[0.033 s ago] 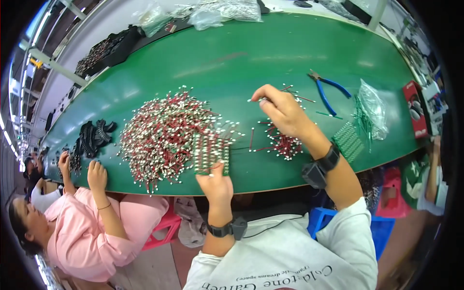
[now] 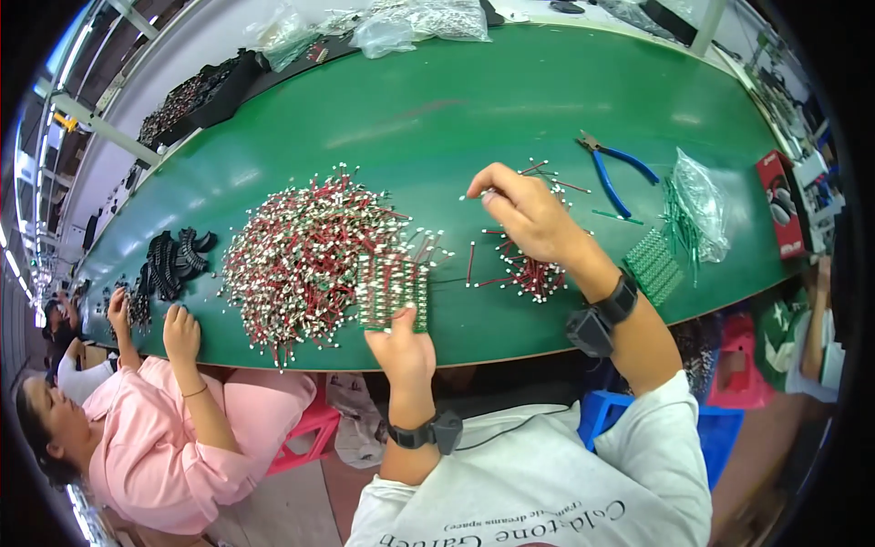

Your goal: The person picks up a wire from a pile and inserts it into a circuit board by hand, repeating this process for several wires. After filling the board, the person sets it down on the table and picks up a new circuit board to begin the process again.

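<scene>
My left hand (image 2: 404, 351) grips the near edge of a green circuit board panel (image 2: 394, 284), thumb on top. Red wires with white ends lie across the panel and stick out past its far right corner. To its left, partly under it, spreads a big heap of red wires with white connectors (image 2: 301, 260). My right hand (image 2: 533, 214) hovers over the table with thumb and forefinger pinched. A small white tip of what looks like a connector wire (image 2: 463, 197) pokes out from the fingertips. Below that hand lies a smaller pile of the same wires (image 2: 540, 279).
Blue-handled pliers (image 2: 612, 173), another green panel (image 2: 653, 266), thin green strips (image 2: 676, 219), a clear plastic bag (image 2: 702, 210) and a red box (image 2: 782, 202) lie to the right. At left, a co-worker in pink (image 2: 182, 438) sits by black parts (image 2: 173, 264).
My left hand and the panel have shifted slightly left. My right hand's pinched fingertips have moved a little left and nearer.
</scene>
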Action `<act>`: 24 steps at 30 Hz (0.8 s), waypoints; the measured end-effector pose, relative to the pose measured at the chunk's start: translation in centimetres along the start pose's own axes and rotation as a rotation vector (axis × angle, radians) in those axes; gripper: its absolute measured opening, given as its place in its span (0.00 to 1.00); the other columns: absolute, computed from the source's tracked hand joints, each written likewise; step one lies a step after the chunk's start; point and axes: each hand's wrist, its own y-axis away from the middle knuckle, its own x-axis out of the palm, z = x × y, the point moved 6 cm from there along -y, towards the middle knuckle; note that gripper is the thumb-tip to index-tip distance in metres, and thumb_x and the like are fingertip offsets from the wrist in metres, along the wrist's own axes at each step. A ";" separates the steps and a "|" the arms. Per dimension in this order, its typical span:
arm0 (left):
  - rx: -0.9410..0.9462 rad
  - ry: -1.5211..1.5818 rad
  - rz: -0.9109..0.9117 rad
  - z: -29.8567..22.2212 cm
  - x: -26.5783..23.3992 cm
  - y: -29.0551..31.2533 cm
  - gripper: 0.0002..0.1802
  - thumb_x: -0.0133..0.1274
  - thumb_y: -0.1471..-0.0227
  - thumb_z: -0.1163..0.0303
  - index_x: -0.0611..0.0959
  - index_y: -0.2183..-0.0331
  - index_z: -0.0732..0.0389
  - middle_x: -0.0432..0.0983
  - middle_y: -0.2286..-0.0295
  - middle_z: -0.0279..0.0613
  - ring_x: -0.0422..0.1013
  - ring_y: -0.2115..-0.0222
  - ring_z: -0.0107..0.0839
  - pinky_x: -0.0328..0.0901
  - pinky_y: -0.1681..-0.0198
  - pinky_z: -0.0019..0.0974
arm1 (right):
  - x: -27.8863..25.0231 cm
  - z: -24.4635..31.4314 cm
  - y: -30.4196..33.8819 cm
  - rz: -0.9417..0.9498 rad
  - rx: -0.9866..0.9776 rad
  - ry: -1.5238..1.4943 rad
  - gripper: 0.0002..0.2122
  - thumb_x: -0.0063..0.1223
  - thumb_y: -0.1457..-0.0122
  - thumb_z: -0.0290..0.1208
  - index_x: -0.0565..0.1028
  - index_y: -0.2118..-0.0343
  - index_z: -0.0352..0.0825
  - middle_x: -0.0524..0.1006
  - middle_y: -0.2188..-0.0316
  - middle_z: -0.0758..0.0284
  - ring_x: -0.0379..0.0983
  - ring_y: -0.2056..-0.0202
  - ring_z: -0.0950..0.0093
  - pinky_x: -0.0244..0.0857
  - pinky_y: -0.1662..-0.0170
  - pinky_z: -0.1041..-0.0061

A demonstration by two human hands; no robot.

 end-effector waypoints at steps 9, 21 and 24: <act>-0.023 0.092 0.025 -0.5 1.0 -0.1 0.23 0.46 0.54 0.90 0.73 0.53 0.69 0.75 0.58 0.45 0.72 0.57 0.32 0.67 0.49 0.38 | 1.6 1.1 0.7 0.110 -0.055 -0.027 0.05 0.47 0.41 0.24 0.72 0.63 0.30 0.67 0.82 0.69 0.62 0.79 0.80 0.56 0.74 0.75; -0.018 0.055 -0.022 -0.4 0.6 -0.2 0.21 0.48 0.53 0.88 0.75 0.55 0.65 0.74 0.63 0.36 0.70 0.62 0.26 0.64 0.55 0.33 | 1.9 -0.8 0.5 0.136 -0.133 0.204 0.09 0.46 0.42 0.21 0.73 0.58 0.29 0.77 0.71 0.57 0.75 0.69 0.64 0.68 0.63 0.66; -0.011 0.059 -0.031 -0.5 0.6 -0.1 0.20 0.48 0.53 0.89 0.75 0.56 0.65 0.74 0.63 0.36 0.69 0.63 0.25 0.64 0.55 0.33 | 1.5 -0.6 0.4 0.135 -0.010 0.126 0.09 0.46 0.42 0.20 0.73 0.59 0.29 0.77 0.70 0.57 0.75 0.68 0.65 0.68 0.62 0.68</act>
